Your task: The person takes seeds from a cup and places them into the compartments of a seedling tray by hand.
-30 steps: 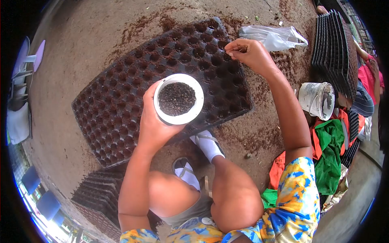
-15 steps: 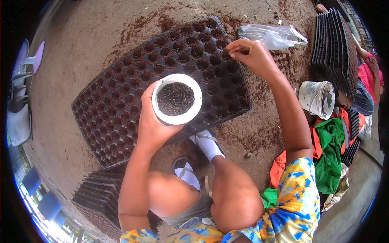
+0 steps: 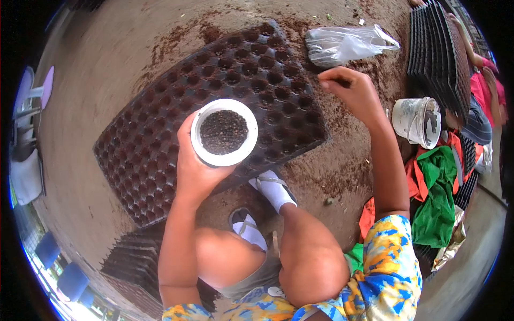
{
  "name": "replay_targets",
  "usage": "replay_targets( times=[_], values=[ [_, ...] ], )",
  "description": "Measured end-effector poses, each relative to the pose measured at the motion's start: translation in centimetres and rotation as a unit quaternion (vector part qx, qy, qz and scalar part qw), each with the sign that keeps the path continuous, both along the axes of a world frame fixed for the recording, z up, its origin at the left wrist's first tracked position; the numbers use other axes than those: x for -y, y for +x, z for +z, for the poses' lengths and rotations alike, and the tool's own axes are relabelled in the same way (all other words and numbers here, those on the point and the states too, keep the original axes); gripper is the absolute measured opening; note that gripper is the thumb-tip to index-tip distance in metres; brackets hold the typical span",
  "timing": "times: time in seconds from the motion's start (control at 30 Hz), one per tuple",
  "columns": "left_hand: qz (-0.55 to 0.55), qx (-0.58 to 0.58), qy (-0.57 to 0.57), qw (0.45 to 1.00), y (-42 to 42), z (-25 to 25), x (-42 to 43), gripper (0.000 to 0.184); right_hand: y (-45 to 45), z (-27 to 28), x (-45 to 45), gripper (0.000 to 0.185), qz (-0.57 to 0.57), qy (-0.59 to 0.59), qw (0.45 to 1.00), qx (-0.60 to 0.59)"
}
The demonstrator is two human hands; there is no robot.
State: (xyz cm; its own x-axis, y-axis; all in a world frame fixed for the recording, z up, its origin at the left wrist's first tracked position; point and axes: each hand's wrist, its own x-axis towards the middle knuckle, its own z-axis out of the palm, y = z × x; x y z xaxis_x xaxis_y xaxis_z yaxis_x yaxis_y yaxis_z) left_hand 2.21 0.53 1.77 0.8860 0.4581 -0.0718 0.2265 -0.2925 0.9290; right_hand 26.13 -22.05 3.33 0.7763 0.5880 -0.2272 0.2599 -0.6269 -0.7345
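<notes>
White round tub (image 3: 252, 134), upright, holding small dark grains (image 3: 224, 132); black many-celled tray (image 3: 267, 125), soil-smeared, lying flat below.

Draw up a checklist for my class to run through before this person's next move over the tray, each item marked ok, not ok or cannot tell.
1. White cup secure: ok, gripped by the left hand.
2. Supply in the cup: ok, many small dark grains show inside.
3. Right hand over the black tray: not ok, in this view it is just beyond the tray's edge.
4. Grain pinched in the right hand: cannot tell, too small to see.
5. Plastic bag off the tray: ok, it lies beside it.
</notes>
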Motion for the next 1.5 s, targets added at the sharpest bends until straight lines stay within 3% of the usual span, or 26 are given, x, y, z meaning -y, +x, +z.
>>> replay_targets(
  times=[0.13,0.2,0.27,0.37,0.43,0.47,0.5,0.6,0.7,0.8,0.83,0.93,1.03,1.13,1.23,1.33,1.43,1.5],
  values=[
    [-0.004,-0.006,-0.001,1.0,0.0,-0.1,0.3,0.104,-3.4,-6.3,7.9,0.019,-0.21,0.097,0.964,-0.133],
    [-0.025,0.0,0.065,0.998,-0.2,-0.4,0.2,0.108,-7.5,-10.7,11.1,0.021,-0.277,0.164,0.924,-0.208],
    [-0.003,0.009,0.077,0.997,-0.8,-0.9,-0.6,0.11,-11.6,-12.8,12.5,0.022,-0.325,0.106,0.891,-0.298],
    [0.033,0.027,0.171,0.984,-1.6,-1.2,-2.3,0.105,-17.2,-17.6,14.4,0.024,-0.343,0.113,0.842,-0.4],
    [0.144,0.017,0.051,0.988,-0.7,1.4,-0.2,0.096,-20.1,-20.9,14.1,0.023,-0.338,0.123,0.842,-0.402],
    [0.148,0.048,0.023,0.988,-1.1,1.2,-1.4,0.092,-21.1,-21.8,13.9,0.023,-0.332,0.126,0.845,-0.401],
    [0.161,0.048,0.024,0.985,-1.3,0.8,-2.3,0.082,-20.9,-20.7,12.9,0.023,-0.339,0.117,0.823,-0.441],
    [0.191,0.028,0.026,0.981,-0.6,2.9,-0.9,0.067,-20.4,-22.7,10.1,0.024,-0.385,0.179,0.84,-0.339],
    [0.169,0.058,0.032,0.983,-1.7,2.4,-2.6,0.057,-17.6,-22.4,7.2,0.03,-0.492,0.2,0.804,-0.267],
    [0.183,0.07,0.039,0.98,-2.1,2.8,-2.8,0.053,-15.2,-23.9,4.7,0.042,-0.532,0.336,0.718,-0.297],
    [0.194,0.069,0.04,0.978,-2.1,3.1,-2.5,0.053,-14.6,-23.9,4.4,0.054,-0.528,0.344,0.698,-0.341],
    [0.187,0.068,0.064,0.978,-2.2,3.1,-3.7,0.052,-13.9,-24.5,3.9,0.058,-0.507,0.311,0.753,-0.283],
    [0.179,0.08,0.077,0.977,-2.3,2.9,-4.2,0.05,-13.4,-23.7,4.9,0.072,-0.454,0.293,0.77,-0.34],
    [0.175,0.086,0.081,0.977,-2.1,3.0,-3.9,0.05,-13.5,-20.4,6.1,0.092,-0.41,0.341,0.735,-0.418],
    [0.164,0.085,0.085,0.979,-1.8,3.2,-3.1,0.051,-14.1,-20.8,6.2,0.107,-0.308,0.327,0.811,-0.375],
    [0.155,0.094,0.089,0.979,-1.7,3.2,-3.2,0.051,-14.0,-20.4,6.5,0.109,-0.315,0.328,0.804,-0.384],
    [0.16,0.09,0.08,0.98,-1.6,3.2,-3.2,0.053,-13.8,-18.9,6.1,0.104,-0.373,0.322,0.812,-0.313],
    [0.174,0.085,0.058,0.979,-1.3,3.3,-2.5,0.057,-13.7,-17.0,6.3,0.092,-0.396,0.279,0.858,-0.167]
  ],
)
